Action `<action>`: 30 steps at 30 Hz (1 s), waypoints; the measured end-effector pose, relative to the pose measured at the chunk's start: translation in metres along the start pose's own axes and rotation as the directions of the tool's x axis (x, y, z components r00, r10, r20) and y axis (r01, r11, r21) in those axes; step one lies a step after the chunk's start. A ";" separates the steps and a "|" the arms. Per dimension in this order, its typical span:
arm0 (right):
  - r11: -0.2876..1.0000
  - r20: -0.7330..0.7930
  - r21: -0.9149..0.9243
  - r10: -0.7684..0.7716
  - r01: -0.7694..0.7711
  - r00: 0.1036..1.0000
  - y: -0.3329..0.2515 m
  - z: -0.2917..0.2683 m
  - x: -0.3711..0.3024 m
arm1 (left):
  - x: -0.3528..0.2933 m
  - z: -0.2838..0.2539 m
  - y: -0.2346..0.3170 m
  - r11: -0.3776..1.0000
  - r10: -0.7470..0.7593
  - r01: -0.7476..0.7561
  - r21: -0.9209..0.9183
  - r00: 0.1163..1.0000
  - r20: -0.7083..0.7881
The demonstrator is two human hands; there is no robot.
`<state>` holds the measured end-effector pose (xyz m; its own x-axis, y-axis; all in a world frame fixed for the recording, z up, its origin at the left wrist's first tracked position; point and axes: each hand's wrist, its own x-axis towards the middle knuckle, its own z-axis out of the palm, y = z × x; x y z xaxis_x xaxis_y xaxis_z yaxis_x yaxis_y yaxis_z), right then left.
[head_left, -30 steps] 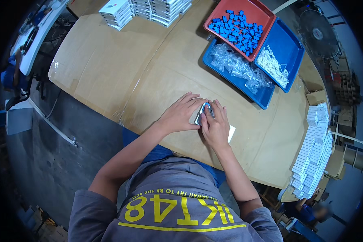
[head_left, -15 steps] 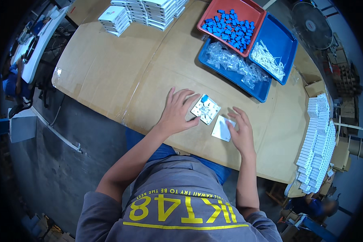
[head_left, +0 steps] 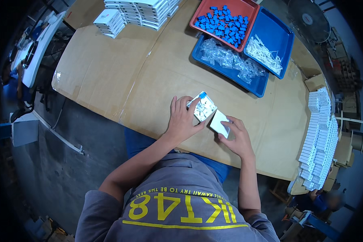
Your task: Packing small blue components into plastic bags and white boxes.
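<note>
A square white plastic casing lies open-face up on the cardboard tabletop, small fittings inside it and a blue piece at its far corner. My left hand spans its left side, index finger over the upper edge and thumb by the near corner. Just right of it, a plain white square cover is tilted up from the table. My right hand grips this cover's right edge between thumb and fingers; the fingertips are partly behind it. Casing and cover are close together at their neighbouring corners.
Beyond my hands are a red tray of blue pieces, a blue tray of white sticks and another blue tray of clear plastic parts. White casings are stacked at far left and along the right edge. Co-workers sit at both sides.
My right hand has closed on the white cover and tipped it up from the table. My left fingers have shifted further over the casing's upper edge. The view has moved slightly.
</note>
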<state>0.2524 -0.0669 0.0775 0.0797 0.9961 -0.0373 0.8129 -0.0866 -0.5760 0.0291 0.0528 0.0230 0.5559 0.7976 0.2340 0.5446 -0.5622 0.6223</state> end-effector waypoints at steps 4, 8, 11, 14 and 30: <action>0.976 -0.071 0.169 0.153 -0.139 0.986 0.019 -0.011 0.005 | 0.000 -0.009 0.000 0.991 -0.028 0.021 -0.132 0.998 -0.050; 0.808 -0.042 0.491 0.397 -0.327 0.917 0.047 -0.002 0.011 | -0.016 0.006 -0.017 0.618 -0.234 0.087 -0.781 0.969 -0.078; 0.766 0.001 0.500 0.467 -0.405 0.884 0.065 0.000 0.012 | -0.012 -0.008 -0.008 0.343 -0.325 0.079 -0.936 0.945 -0.040; 0.936 -0.258 0.113 0.352 -0.334 0.900 0.046 0.004 0.018 | -0.015 -0.019 -0.009 0.295 -0.360 0.135 -0.946 0.933 0.021; -0.056 -0.184 0.978 0.240 0.203 0.953 -0.012 -0.018 0.022 | -0.015 -0.034 0.010 -0.526 -0.115 0.508 -0.683 0.753 0.648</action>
<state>0.2553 -0.0441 0.0984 0.3773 0.9258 -0.0233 -0.5936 0.2224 -0.7734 0.0046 0.0427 0.0513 0.7628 0.5233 -0.3799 -0.4326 0.8496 0.3015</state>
